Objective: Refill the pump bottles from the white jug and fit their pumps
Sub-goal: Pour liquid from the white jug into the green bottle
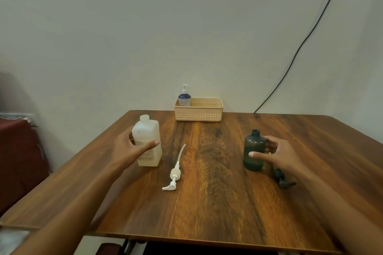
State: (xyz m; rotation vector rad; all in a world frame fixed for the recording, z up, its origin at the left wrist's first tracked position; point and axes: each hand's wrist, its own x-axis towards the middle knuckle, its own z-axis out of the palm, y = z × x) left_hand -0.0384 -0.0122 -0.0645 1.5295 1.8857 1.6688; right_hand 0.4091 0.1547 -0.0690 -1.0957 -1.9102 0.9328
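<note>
A white jug (148, 130) stands uncapped on the left of the wooden table (207, 203). My left hand (128, 149) wraps around it, thumb across its front and fingers behind. On the right stands a dark green bottle (253, 147) with an open neck. My right hand (284, 155) holds it, thumb on its front and fingers curled behind. A white pump (175, 174) with a long tube lies flat between jug and bottle. Beside my right wrist, just right of the green bottle, lies a dark pump (283, 179).
A beige slotted basket (199, 113) sits at the table's far edge against the wall, with a blue pump bottle (184, 98) standing in its left end. A black cable (300, 45) runs down the wall at right. Dark red furniture (18, 151) stands left of the table.
</note>
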